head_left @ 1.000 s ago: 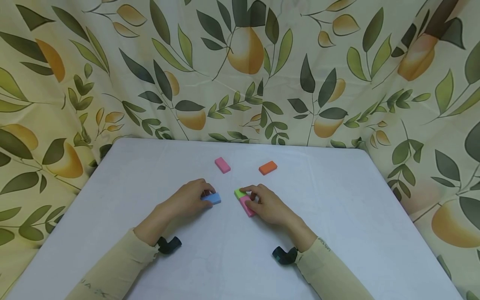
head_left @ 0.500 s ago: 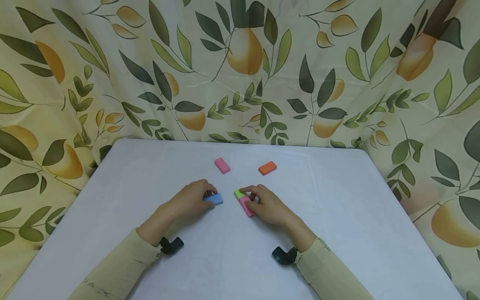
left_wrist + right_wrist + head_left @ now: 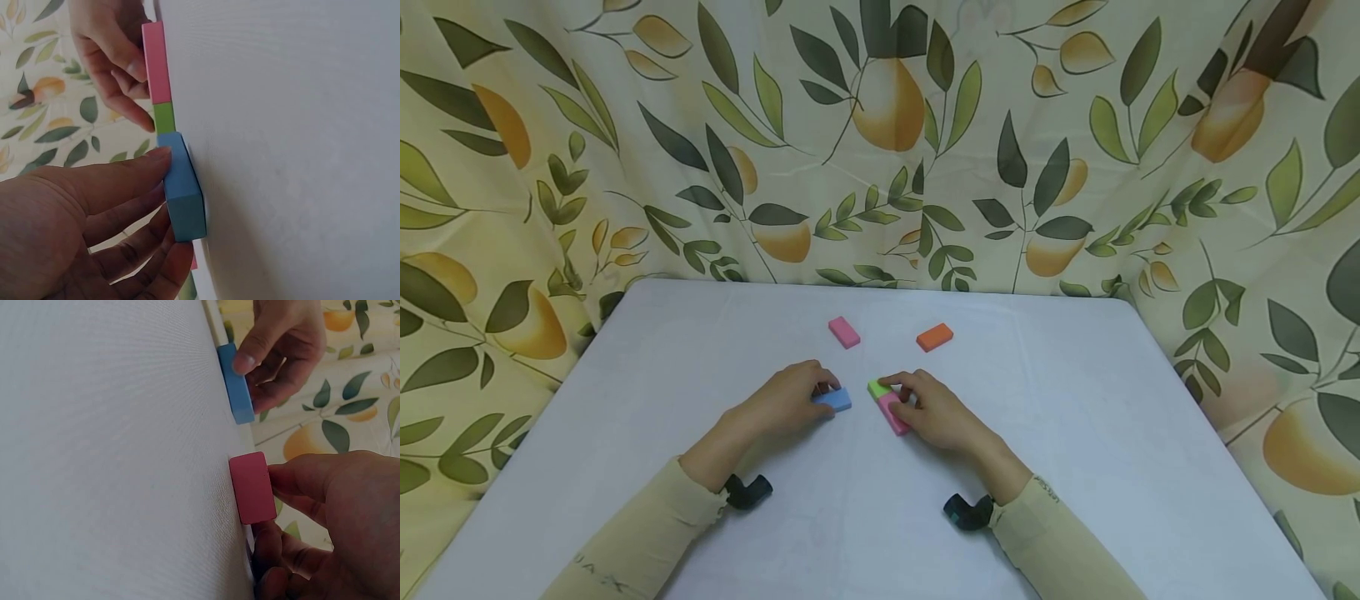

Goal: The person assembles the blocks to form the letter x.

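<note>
On the white table (image 3: 1075, 433), my left hand (image 3: 786, 400) pinches a flat blue block (image 3: 836, 401) (image 3: 181, 187) (image 3: 236, 384) between thumb and fingers. My right hand (image 3: 928, 408) rests curled on a pink block (image 3: 891, 412) (image 3: 252, 486) (image 3: 155, 62) that lies end to end with a green block (image 3: 877, 387) (image 3: 164, 117). The forefinger touches the green block and the thumb presses the pink one's side. The blue block lies a short gap to the left of the green and pink pair.
A second pink block (image 3: 844, 332) and an orange block (image 3: 935, 337) lie farther back on the table. A leaf-and-fruit patterned curtain (image 3: 880, 142) surrounds the table's far and side edges. Black wrist cameras (image 3: 747, 491) sit under both sleeves.
My left hand has slid the blue block a little to the right, toward the green and pink pair. My right hand and its blocks have stayed put.
</note>
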`<state>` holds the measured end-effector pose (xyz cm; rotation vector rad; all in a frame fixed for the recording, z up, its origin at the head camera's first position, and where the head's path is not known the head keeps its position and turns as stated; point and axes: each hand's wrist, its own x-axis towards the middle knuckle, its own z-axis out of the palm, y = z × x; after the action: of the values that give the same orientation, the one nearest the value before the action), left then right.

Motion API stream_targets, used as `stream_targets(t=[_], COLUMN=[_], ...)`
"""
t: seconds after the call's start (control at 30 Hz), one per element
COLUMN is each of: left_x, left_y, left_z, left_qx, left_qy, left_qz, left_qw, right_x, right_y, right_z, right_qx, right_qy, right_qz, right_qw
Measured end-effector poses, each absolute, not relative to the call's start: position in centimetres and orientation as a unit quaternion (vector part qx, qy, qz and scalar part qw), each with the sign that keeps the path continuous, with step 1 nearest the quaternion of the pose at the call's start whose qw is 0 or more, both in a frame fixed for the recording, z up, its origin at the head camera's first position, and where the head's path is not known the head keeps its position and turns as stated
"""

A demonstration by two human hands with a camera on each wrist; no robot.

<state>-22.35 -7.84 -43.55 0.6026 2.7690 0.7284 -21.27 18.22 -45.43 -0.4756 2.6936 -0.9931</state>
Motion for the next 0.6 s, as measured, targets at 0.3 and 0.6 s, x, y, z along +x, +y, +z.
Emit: stream_targets(t=[0.3, 0.6], left_x=[-22.4, -22.32], left_y=[-7.58, -7.38], left_z=[-43.78, -43.58], left_qx=[0.204, 0.204], left_qy=[0.943, 0.944], left_qz=[0.241, 0.239], left_qw=[0.104, 0.104], right_x=[-21.29, -21.34], right_y=[18.13, 18.16], right_z=[-45.36, -45.42], right_qx=[-0.171, -0.167], right_qy=[0.917, 0.92], right_qz=[-0.342, -0.337], right_qw=[0.111, 0.112])
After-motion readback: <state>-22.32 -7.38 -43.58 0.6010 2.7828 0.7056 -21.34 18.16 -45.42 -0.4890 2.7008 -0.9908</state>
